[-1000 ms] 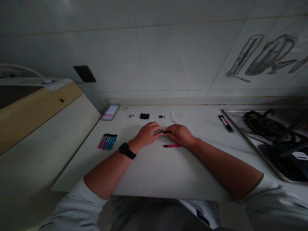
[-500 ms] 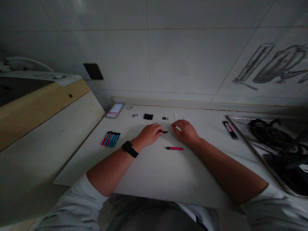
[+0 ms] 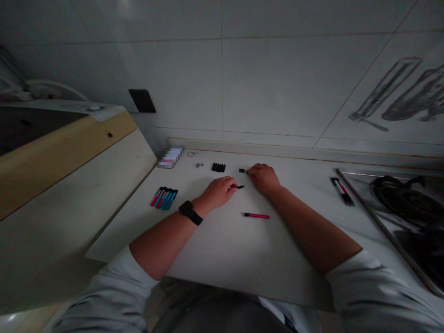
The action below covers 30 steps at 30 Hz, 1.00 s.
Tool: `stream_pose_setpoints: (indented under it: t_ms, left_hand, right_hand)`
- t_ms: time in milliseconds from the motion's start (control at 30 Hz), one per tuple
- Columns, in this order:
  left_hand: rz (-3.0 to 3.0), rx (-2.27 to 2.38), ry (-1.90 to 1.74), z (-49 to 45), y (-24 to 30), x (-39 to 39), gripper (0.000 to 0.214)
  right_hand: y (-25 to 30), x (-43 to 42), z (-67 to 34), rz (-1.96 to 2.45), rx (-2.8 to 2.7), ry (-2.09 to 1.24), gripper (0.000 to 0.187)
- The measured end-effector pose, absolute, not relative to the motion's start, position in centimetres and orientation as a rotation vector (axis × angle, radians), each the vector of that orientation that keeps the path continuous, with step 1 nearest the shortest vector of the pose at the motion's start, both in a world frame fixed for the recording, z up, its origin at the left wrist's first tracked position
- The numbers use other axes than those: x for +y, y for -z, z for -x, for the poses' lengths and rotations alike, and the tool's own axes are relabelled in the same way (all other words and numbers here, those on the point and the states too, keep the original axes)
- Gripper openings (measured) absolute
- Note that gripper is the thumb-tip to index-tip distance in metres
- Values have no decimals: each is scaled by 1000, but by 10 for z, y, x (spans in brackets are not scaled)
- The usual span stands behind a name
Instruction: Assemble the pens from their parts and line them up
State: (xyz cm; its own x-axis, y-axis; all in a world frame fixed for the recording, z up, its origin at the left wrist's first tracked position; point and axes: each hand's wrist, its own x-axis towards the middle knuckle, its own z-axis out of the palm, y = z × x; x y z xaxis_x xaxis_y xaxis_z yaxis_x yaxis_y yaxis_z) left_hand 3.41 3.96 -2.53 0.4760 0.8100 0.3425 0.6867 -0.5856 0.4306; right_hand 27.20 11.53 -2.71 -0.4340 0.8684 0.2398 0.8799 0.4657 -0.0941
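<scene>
My left hand (image 3: 219, 191), a black watch on its wrist, pinches a slim black pen part (image 3: 241, 187) that sticks out to the right past the fingertips. My right hand (image 3: 265, 178) reaches farther back, fingertips pressed together on a tiny dark piece at the right end of a small group of dark pieces (image 3: 242, 170). A red pen barrel with a black end (image 3: 258, 216) lies nearer me, between the forearms. Behind my left hand sit a row of black pen caps or grips (image 3: 218, 167) and some small shiny metal parts (image 3: 200, 165).
Several red and blue pens (image 3: 164, 199) lie side by side at the left. Black, white and red pens (image 3: 342, 191) rest beside the gas stove (image 3: 416, 203) on the right. A large pale box (image 3: 79, 185) borders the counter's left; a tiled wall (image 3: 270, 92) stands behind.
My right hand has moved back and slightly left to the small dark pieces, covering the white strips behind. The left hand keeps its pinch on the black part. The view has shifted a little.
</scene>
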Motion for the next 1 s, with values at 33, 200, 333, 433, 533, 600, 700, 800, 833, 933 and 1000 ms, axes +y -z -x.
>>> stream_pose_setpoints:
  t_ms: [33,200,333,433,533,600,700,800,833,933,1000]
  left_hand:
    - [-2484,1287,-766,-34,25,40,5]
    - [-2475,1287,-767,-33,25,40,5]
    - [-2469,1300,-776,-33,24,39,5]
    - [-2467,1339,-777,-32,22,39,5]
    - [-2450,1380,-802,-30,21,40,4]
    - [-2432,1393,-803,-29,20,41,4]
    - [-2427,1366,-793,-29,19,41,4]
    - [-2453,1317,-812,-31,18,39,5]
    - [-2468,1303,-822,-32,18,38,6]
    - [-2506,1288,-853,-34,16,36,7]
    - [-2521,1292,-857,-34,15,34,7]
  right_hand:
    - [28,114,-273,1489,-2465,70,36]
    - [24,109,-278,1399,-2476,95,28]
    - [25,102,-278,1234,-2550,89,20]
    - [27,94,-276,1136,-2588,71,18]
    - [25,84,-274,1081,-2558,-18,20]
    - [23,75,-274,1055,-2478,-131,21]
    - [20,60,-276,1036,-2279,-335,17]
    - [22,48,-275,1090,-2057,-522,13]
    - [22,45,-274,1104,-2009,-563,12]
    - [25,41,-271,1088,-1971,-610,13]
    - [25,42,-269,1068,-1975,-612,14]
